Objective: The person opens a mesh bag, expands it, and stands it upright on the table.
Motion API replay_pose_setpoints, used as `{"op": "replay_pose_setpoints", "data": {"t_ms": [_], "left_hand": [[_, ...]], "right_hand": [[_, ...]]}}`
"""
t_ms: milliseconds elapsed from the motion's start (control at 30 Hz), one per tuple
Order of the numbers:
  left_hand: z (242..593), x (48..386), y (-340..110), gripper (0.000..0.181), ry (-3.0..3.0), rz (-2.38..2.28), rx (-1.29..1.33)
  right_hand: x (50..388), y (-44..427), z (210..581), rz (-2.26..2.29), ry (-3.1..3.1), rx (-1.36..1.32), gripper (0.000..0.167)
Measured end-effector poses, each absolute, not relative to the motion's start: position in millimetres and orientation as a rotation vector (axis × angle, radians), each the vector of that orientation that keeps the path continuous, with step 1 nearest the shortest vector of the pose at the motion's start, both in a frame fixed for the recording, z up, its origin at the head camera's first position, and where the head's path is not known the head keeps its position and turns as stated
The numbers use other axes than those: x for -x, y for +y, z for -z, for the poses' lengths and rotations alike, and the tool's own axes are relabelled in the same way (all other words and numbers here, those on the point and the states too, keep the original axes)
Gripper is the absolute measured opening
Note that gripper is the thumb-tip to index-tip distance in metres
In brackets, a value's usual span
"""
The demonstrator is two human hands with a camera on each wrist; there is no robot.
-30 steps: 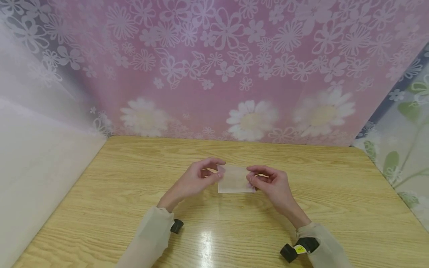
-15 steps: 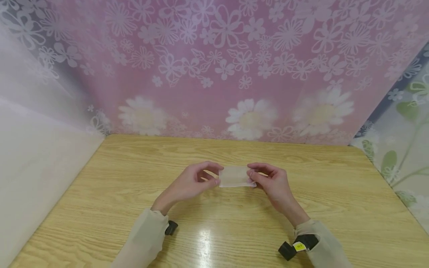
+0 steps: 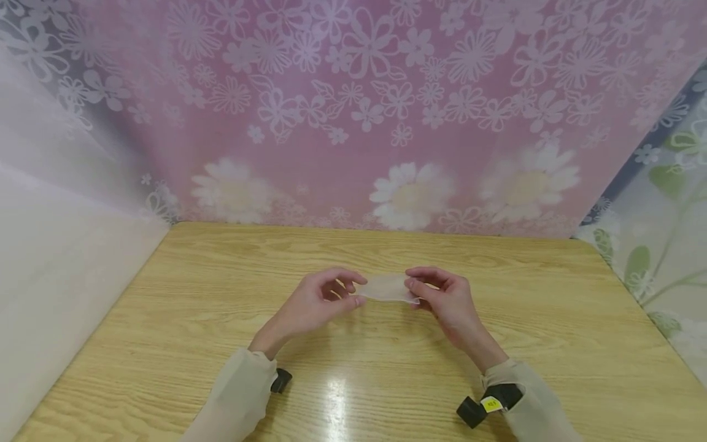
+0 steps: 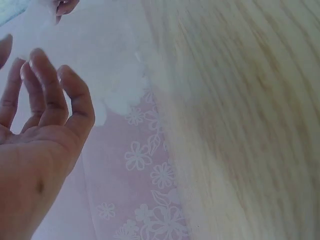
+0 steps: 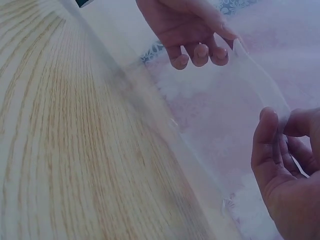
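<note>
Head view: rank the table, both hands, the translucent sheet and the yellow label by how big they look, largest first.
1. Table
2. Left hand and right hand: about alike, so not ranked
3. Translucent sheet
4. Yellow label

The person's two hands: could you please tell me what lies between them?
A thin, whitish sheet lies between the left hand and right hand in the head view.

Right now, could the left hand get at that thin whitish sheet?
Very likely yes: the left hand is right at one end of the sheet, with nothing visible in between; the right hand pinches the other end.
</note>
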State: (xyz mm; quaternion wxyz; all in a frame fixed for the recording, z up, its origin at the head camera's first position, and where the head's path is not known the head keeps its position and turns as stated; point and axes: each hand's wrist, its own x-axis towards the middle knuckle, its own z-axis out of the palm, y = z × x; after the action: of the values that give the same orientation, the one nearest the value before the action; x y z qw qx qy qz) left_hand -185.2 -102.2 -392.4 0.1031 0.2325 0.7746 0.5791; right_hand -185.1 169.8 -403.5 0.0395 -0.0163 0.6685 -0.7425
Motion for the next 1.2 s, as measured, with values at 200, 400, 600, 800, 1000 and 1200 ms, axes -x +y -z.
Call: {"op": "replay_pose_setpoints", "data": {"t_ms": [200,400,600,800,1000,1200], "left_hand": [[391.8,186.7,-99.6,0.014,2.399,-1.737,-0.682],[390.8,189.0,-96.8,0.010,2.437,-1.778,-0.721],[391.2,190.9,-93.6,0.010,2.432,-1.880,-0.765],[391.8,191.3,-90.6,0.018,2.394,-1.955,-0.745],[391.5,191.6,-89.1,0.015,2.366,-1.975,-0.690],[390.9,191.7,-88.1,0.017,2.368,-1.964,-0.669]], "right_hand": [[185.3,169.6,402.6,2.274,2.036,0.058,0.012],[183.1,172.5,401.9,2.263,1.978,0.169,0.013],[179.5,180.0,402.7,2.290,1.866,0.431,0.019],[179.1,188.4,404.8,2.302,1.842,0.693,0.027],[179.1,187.4,404.9,2.248,2.069,0.767,0.029],[179.3,180.6,402.9,2.253,2.250,0.692,0.017]]}}
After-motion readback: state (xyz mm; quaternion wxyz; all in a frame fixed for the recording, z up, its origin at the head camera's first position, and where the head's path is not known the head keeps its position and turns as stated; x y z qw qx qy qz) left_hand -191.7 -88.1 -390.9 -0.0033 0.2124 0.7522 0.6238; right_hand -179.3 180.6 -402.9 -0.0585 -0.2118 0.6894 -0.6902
